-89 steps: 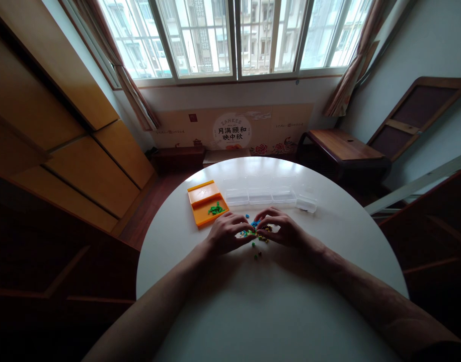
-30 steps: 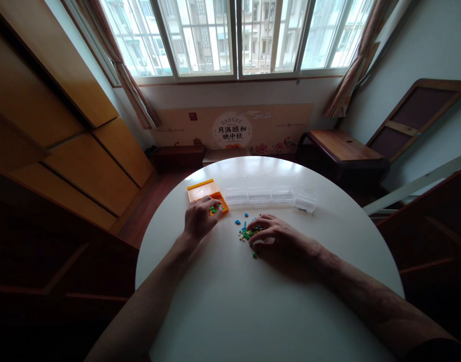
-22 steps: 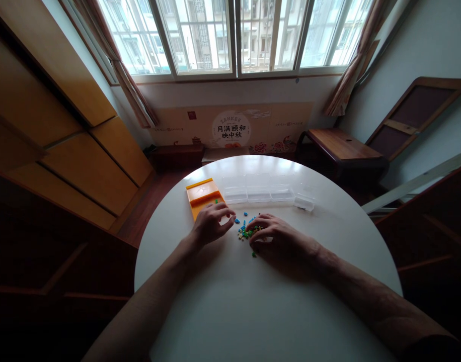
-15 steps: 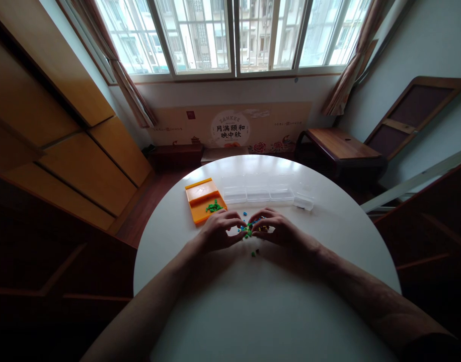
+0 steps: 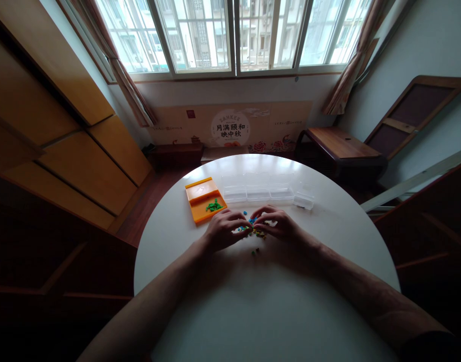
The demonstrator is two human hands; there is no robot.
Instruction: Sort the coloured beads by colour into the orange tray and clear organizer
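Note:
Over a small pile of mixed blue, green and yellow pieces (image 5: 259,234), my two hands meet with fingertips almost touching. My left hand (image 5: 226,229) comes in from the left, its thumb and fingers drawn together in a pinch at the pile. Opposite it, my right hand (image 5: 279,222) is also pinched, its fingers curved over the pieces. Anything between the fingertips is too small to make out. Several green pieces (image 5: 214,205) lie in the orange tray (image 5: 202,216), just beyond my left hand. The fingers hide part of the pile.
A row of clear plastic compartments (image 5: 257,194) stands behind the hands, with a separate small clear box (image 5: 303,200) at its right end. Two dark pieces (image 5: 253,253) lie nearer me on the round white table (image 5: 253,311). A blue piece (image 5: 245,212) sits beyond the pile.
My right hand has shifted slightly, and the fingertips of both hands are closer together. More yellow pieces show below them. The tray and clear compartments stay in place.

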